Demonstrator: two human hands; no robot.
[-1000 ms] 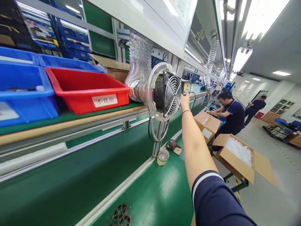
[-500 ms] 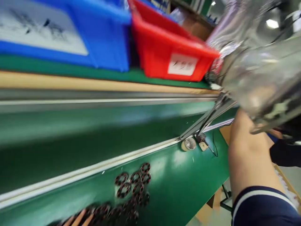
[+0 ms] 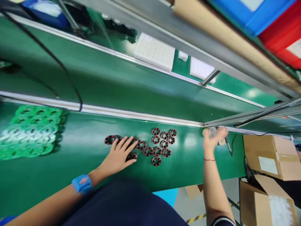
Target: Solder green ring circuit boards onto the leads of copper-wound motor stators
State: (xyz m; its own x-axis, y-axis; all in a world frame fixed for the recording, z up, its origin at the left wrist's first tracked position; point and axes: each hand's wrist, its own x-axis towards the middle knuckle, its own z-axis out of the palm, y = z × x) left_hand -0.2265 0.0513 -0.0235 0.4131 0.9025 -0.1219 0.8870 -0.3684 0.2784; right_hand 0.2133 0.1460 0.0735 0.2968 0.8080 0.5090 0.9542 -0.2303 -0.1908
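Over a group of black-and-red ring-shaped motor stators (image 3: 156, 139) on the green bench, my left hand (image 3: 118, 157) lies palm down with its fingers spread. It partly covers several stators; whether it presses on them I cannot tell. A blue band (image 3: 82, 183) is around that wrist. Farther right, by the foot of the metal post, my right hand (image 3: 213, 139) has its thumb and fingers around a small pale tub (image 3: 213, 132). The hand hides much of the tub. A pen-like tool with a dark cord (image 3: 228, 146) lies just right of it.
Stacked green ring-shaped parts (image 3: 35, 131) stand at the left. A metal post (image 3: 254, 111) and an overhead shelf with blue (image 3: 249, 15) and red bins (image 3: 282, 34) cross the upper right. Cardboard boxes (image 3: 270, 157) stand at the right. White trays (image 3: 154, 51) lie behind the bench.
My right hand has come down from the clear plastic bag by the shelf to the tub on the bench. The view has swung down and left, and my left hand now shows fully.
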